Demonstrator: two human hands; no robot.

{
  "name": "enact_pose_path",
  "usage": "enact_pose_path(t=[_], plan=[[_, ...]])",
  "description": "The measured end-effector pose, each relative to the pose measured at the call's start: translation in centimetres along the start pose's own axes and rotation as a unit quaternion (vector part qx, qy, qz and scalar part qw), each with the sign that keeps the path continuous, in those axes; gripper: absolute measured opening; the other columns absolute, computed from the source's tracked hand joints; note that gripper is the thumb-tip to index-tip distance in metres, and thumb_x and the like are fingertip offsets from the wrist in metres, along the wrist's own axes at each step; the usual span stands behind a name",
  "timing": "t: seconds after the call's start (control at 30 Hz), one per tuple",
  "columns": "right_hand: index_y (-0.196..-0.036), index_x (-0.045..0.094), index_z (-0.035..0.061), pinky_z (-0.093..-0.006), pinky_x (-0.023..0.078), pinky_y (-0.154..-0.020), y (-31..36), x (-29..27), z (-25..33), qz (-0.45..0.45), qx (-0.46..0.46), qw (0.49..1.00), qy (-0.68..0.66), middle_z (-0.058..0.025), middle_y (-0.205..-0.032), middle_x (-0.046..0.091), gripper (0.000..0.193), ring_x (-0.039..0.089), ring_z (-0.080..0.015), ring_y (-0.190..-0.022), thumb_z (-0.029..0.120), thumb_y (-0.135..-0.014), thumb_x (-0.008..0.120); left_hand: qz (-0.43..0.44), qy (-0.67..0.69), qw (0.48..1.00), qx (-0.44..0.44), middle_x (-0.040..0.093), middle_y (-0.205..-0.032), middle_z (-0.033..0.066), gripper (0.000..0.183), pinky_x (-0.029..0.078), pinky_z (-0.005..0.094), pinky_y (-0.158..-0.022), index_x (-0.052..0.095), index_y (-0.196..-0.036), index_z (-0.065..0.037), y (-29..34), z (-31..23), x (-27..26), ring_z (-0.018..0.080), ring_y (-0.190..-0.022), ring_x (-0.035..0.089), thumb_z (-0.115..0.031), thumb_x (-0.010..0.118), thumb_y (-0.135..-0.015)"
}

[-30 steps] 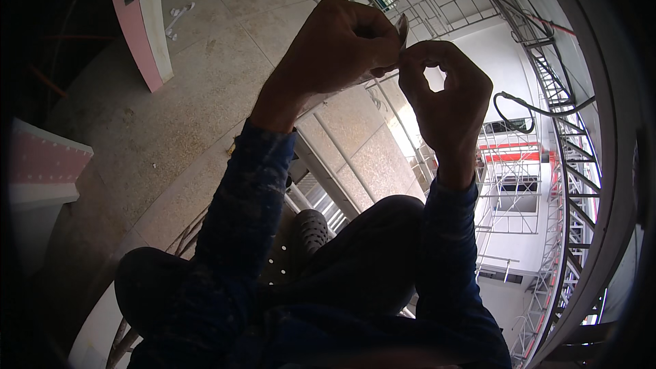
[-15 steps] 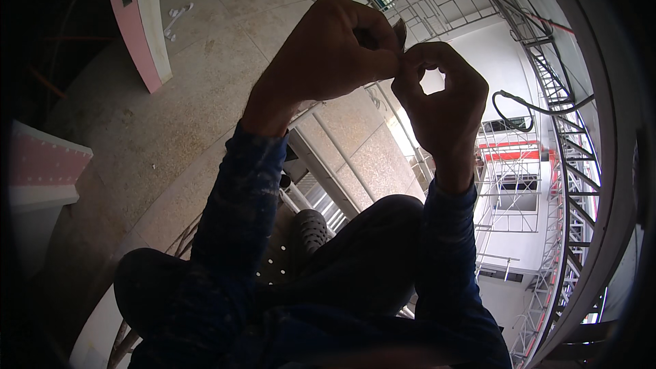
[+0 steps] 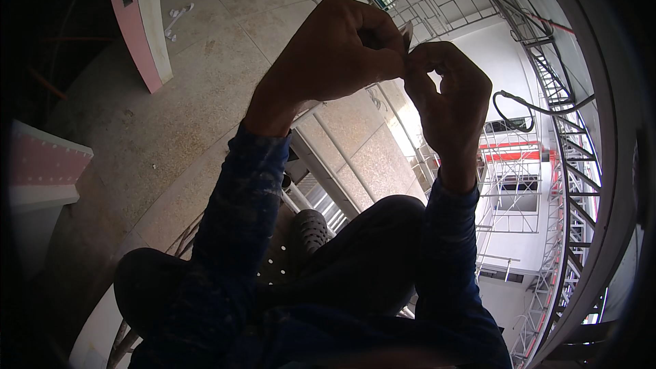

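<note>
Both arms are raised in dark blue, pale-spotted sleeves, and my hands meet at the fingertips. My left hand (image 3: pixel 331 55) is closed in a pinch, thumb against bent fingers. A small thin piece with a pale glint (image 3: pixel 408 31) pokes up at its fingertips; its kind cannot be made out. Against it, my right hand (image 3: pixel 456 92) pinches with thumb and forefinger, leaving a narrow gap inside the curl. What lies between its tips is hidden by the fingers and shadow.
I am seated high up, knees bent, a grey clog-type shoe (image 3: pixel 311 231) below. Far beneath lies a speckled floor (image 3: pixel 184 123). Pink-and-white panels (image 3: pixel 133 27) stand at left. Metal scaffolding (image 3: pixel 509 198) and a curved truss (image 3: pixel 574 164) fill the right, with a looped dark cable (image 3: pixel 509 123).
My hands have shifted slightly right. The thin piece at the left fingertips has tilted and catches more light. The opening within my right finger curl has narrowed.
</note>
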State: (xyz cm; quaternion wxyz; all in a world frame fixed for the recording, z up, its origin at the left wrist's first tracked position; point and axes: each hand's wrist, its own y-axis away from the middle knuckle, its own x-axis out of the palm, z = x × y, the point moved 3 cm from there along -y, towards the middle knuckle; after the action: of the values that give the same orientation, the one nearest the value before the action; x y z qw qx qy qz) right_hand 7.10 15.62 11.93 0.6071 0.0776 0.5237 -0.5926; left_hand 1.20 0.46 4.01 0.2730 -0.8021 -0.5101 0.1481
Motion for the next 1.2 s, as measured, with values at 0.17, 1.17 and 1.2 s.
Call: enact_pose_path(t=[0.17, 1.17, 1.2], plan=[[-0.085, 0.074, -0.0001, -0.0277, 0.056, -0.071, 0.0, 0.0, 0.1, 0.009, 0.017, 1.000, -0.020, -0.0076, -0.078, 0.074, 0.003, 0.070, -0.0128, -0.073, 0.000, -0.082, 0.074, -0.004, -0.034, 0.999, 0.009, 0.072, -0.076, 0.0062, 0.010, 0.058, 0.0284, -0.064, 0.074, -0.090, -0.001, 0.0, -0.3, 0.1, 0.0116, -0.067, 0.069, -0.007, 0.076, -0.082], [-0.084, 0.071, -0.0022, -0.0288, 0.054, -0.071, -0.2, 0.2, -1.0, 0.007, 0.076, 0.994, -0.076, -0.0078, -0.079, 0.072, 0.008, 0.066, -0.0128, -0.073, 0.005, -0.080, 0.070, -0.014, 0.048, 0.999, 0.007, 0.073, -0.079, 0.0080, 0.009, 0.061, 0.0299, -0.065, 0.072, -0.091, -0.001, 0.0, 0.8, 0.2, 0.0137, -0.068, 0.071, -0.009, 0.077, -0.088], [-0.084, 0.071, -0.0019, -0.0287, 0.054, -0.071, -0.2, 0.2, -1.1, 0.004, 0.078, 0.994, -0.080, -0.0077, -0.079, 0.072, 0.008, 0.066, -0.0127, -0.073, 0.005, -0.080, 0.070, -0.021, 0.037, 0.999, 0.006, 0.073, -0.079, 0.0079, 0.010, 0.061, 0.0302, -0.065, 0.073, -0.091, -0.001, 0.0, 0.8, 0.2, 0.0140, -0.068, 0.072, -0.010, 0.077, -0.089]])
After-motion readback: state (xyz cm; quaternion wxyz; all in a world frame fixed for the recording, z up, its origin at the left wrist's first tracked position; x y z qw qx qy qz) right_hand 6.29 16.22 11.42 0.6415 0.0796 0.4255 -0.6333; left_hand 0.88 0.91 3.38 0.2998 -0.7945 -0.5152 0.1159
